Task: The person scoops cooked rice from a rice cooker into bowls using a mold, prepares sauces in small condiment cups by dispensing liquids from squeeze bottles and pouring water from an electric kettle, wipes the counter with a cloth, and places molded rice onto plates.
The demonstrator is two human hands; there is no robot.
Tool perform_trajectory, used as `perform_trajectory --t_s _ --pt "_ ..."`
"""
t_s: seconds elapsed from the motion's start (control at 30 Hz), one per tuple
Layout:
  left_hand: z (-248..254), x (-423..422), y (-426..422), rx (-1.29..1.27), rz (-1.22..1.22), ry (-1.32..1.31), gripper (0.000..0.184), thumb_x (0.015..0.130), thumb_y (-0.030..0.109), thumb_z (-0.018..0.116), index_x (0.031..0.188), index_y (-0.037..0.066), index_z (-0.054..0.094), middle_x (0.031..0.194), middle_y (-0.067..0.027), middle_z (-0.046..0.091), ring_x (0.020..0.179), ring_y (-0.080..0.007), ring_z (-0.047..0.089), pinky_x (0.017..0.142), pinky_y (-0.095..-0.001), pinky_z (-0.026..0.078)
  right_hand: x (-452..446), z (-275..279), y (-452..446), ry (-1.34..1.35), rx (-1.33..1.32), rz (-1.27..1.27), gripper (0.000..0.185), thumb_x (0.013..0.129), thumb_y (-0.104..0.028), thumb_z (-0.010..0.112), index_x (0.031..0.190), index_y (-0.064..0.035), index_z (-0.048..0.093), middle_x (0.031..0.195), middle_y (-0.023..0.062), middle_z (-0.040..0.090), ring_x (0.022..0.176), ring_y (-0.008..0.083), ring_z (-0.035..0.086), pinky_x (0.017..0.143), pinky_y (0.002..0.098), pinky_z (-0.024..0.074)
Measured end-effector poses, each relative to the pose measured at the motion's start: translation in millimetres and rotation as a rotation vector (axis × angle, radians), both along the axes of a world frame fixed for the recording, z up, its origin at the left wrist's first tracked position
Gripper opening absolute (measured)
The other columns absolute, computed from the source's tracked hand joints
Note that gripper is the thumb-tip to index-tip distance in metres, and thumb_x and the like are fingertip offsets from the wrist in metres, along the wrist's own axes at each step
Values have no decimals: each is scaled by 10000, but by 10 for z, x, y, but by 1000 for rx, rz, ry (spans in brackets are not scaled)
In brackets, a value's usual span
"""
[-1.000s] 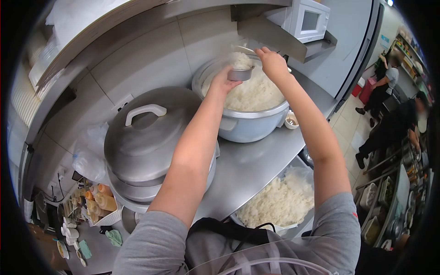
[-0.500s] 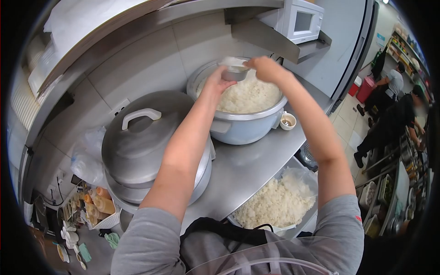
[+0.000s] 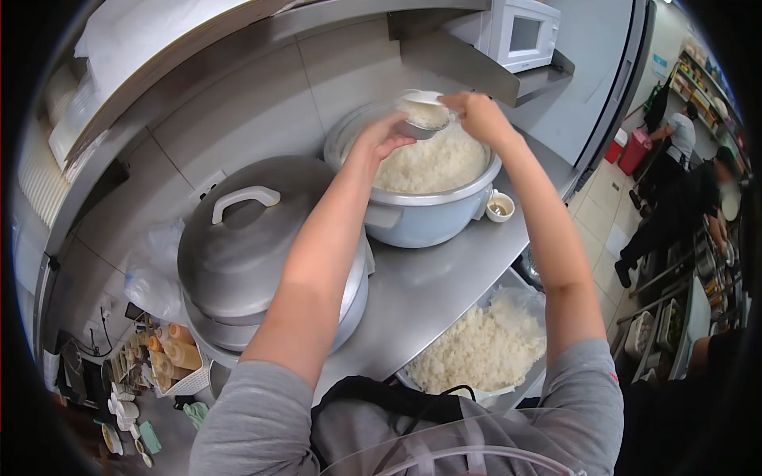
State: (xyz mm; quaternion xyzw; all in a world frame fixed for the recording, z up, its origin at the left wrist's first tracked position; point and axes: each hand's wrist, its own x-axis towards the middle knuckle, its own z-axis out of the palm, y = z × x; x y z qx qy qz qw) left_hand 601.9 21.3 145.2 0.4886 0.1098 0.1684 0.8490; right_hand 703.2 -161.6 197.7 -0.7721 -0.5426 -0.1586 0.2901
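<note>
Over the large rice cooker, my left hand grips a small metal bowl by its side. White rice shows inside the bowl, which is tilted. My right hand is closed on a white rice paddle, whose blade lies at the bowl's upper rim. Below both hands, cooked rice fills the cooker in a mound. The fingertips of my right hand are partly blurred.
A second cooker under a grey domed lid stands at left. A rice-filled tub sits below the counter's front edge. A small cup stands beside the cooker. Two people work at far right; a microwave is above.
The bowl has shifted slightly right and tilted, so its rice now shows. My right hand has moved slightly right with the paddle. A person at far right has shifted position.
</note>
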Motion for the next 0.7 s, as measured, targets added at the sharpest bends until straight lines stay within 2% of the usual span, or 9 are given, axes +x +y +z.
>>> perform_trajectory --t_s 0.1,0.13,0.23,0.37,0.53,0.57,0.63,0.67,0.7 --pt "30 17 -61 79 -17 20 328 785 107 592 1062 -33 483 1054 -178 527 980 -282 542 829 -447 487 -93 65 -89 -132 79 100 515 659 89 465 1064 -192 614 1111 96 553 951 290 547 830 359 446" --pt "48 11 -74 78 -18 20 328 785 107 592 1062 -33 483 1054 -178 527 980 -282 542 829 -447 487 -58 -14 -76 -195 34 41 544 647 104 481 1056 -226 621 1153 64 518 982 271 521 843 349 438" --pt "61 4 -85 92 0 50 324 793 111 584 1059 -42 481 1053 -179 529 973 -281 548 839 -439 487 -23 -33 -104 -229 -43 -70 554 642 106 490 1047 -247 627 1150 45 513 988 259 512 843 351 434" --pt "24 9 -119 58 1 33 305 812 110 560 1057 -51 476 1065 -182 522 993 -298 539 855 -439 484 -13 -50 -98 -179 138 38 551 669 144 458 1035 -229 633 1140 47 507 933 262 523 786 330 446" --pt "23 -23 -103 26 34 31 296 830 118 538 1060 -53 463 1079 -196 509 1024 -315 520 846 -455 487 49 -129 -113 -404 125 2 574 669 159 444 1025 -246 640 1107 51 504 879 253 512 767 324 438" --pt "10 -30 -96 -12 21 15 303 829 119 539 1064 -51 455 1090 -203 495 1029 -321 516 850 -465 482 26 -139 -123 -404 126 4 574 669 159 444 1025 -246 640 1107 51 504 879 253 512 767 324 438" --pt "69 -69 -98 -46 14 -6 309 827 120 539 1068 -50 447 1101 -211 481 1033 -326 512 854 -476 477 -129 -81 -143 -145 236 114 597 657 167 438 1026 -256 640 1110 54 500 867 245 505 759 324 431" --pt "89 -88 -108 -84 54 -7 316 825 118 536 1076 -48 438 1112 -214 467 1039 -332 506 864 -484 467 -110 -106 -119 -146 235 120 597 657 167 438 1026 -256 640 1110 54 500 867 245 505 759 324 431" --pt "88 -104 -117 -123 93 -5 324 824 116 533 1084 -46 429 1123 -217 452 1045 -337 500 874 -492 457 -92 -153 -109 -256 216 137 609 653 171 434 1035 -260 635 1108 61 500 861 245 506 753 321 432"
